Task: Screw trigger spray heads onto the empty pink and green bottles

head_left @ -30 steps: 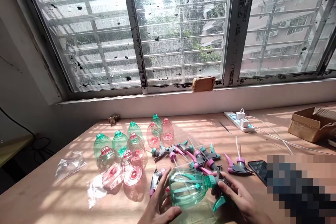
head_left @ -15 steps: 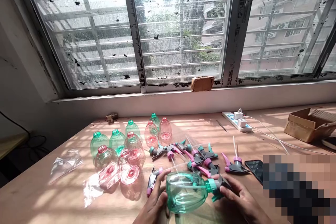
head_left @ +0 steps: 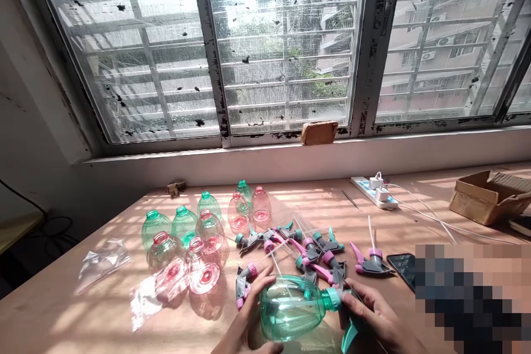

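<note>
My left hand (head_left: 251, 318) is closed around the base end of a clear green bottle (head_left: 292, 312), which lies on its side in the air, neck pointing right. My right hand (head_left: 375, 312) grips the grey and teal trigger spray head (head_left: 349, 332) at the bottle's neck. Its teal collar (head_left: 332, 298) sits over the neck, and the teal trigger points down toward me. Inside the bottle a pale dip tube shows through the wall. A pink and grey spray head (head_left: 244, 285) lies just beyond my left fingers.
Several loose spray heads (head_left: 309, 249) lie beyond the bottle. Green bottles (head_left: 182, 227) and pink bottles (head_left: 205, 271) stand at left, near plastic bags (head_left: 105, 257). A phone (head_left: 401, 268), a power strip (head_left: 385, 202) and a cardboard box (head_left: 489, 199) are at right.
The spray head has turned at the neck, so its teal trigger now hangs lower and toward me. My left thumb has shifted down below the bottle. The small spray head beside my left fingers has moved slightly.
</note>
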The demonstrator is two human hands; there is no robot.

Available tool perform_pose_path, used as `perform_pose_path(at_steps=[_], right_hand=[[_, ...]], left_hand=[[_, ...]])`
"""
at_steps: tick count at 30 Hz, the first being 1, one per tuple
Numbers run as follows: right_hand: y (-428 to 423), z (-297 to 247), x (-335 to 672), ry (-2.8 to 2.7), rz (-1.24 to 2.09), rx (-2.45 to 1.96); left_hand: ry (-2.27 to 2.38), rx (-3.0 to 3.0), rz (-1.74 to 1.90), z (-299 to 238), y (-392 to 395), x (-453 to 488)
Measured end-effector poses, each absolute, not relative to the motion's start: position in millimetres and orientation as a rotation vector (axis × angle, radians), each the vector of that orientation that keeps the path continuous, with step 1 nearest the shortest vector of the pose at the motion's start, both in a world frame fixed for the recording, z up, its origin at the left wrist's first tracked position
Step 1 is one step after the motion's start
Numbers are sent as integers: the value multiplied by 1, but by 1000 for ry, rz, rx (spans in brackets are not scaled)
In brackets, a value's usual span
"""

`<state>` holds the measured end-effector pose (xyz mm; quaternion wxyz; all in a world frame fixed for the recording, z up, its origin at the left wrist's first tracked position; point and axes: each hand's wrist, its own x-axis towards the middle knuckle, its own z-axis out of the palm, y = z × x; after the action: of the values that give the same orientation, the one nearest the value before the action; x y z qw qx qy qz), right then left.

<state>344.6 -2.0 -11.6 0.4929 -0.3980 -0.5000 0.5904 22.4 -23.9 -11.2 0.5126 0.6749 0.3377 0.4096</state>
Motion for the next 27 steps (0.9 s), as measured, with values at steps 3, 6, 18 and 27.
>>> perform_pose_path(at_steps=[3, 6, 18, 27], right_hand=[[-3, -11, 345, -1193, 1451, -970], [-2, -13, 347, -1213, 1427, -950], [4, -22, 349, -1215, 1348, -986], [4, -19, 344, -1240, 1338, -986]], left_hand=[[916, 1729, 893, -2, -24, 18], [931, 1651, 993, -4, -20, 17], [609, 1311, 1004, -7, -18, 26], [786, 1421, 1053, -24, -22, 28]])
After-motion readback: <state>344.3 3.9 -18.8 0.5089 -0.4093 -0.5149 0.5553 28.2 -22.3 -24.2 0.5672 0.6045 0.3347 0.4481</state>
